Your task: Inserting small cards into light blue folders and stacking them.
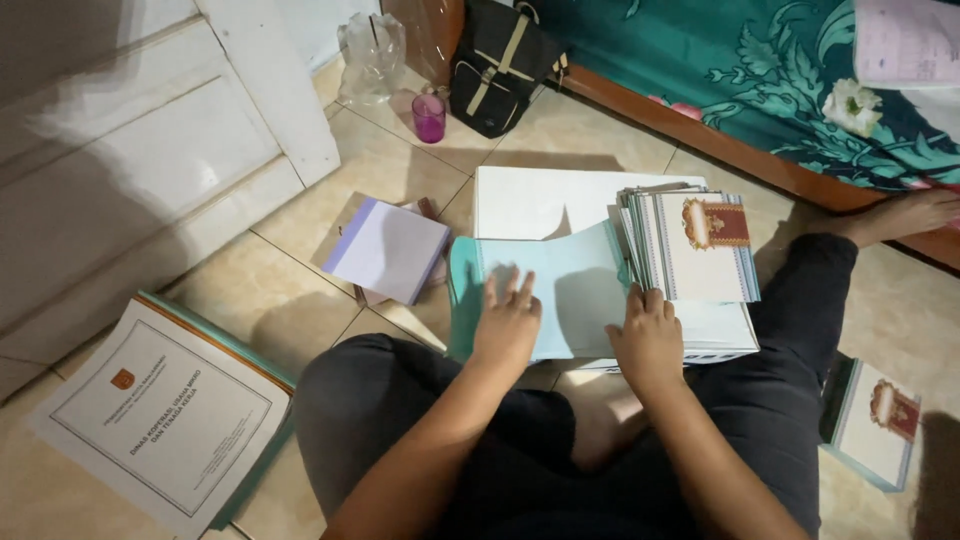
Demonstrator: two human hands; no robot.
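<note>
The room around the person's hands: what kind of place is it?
Probably a bedroom at home. A bed with a green flowered cover stands on a tiled floor, beside a white door; the person sits on the floor sorting papers.

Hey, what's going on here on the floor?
A person sits cross-legged on a tiled floor. The left hand lies flat on a pale teal paper sheet, while the right hand rests at the edge of a fanned stack of white cards with a red and gold emblem. A lilac-edged paper pad lies to the left, and a large white-covered booklet nearer the door.
</note>
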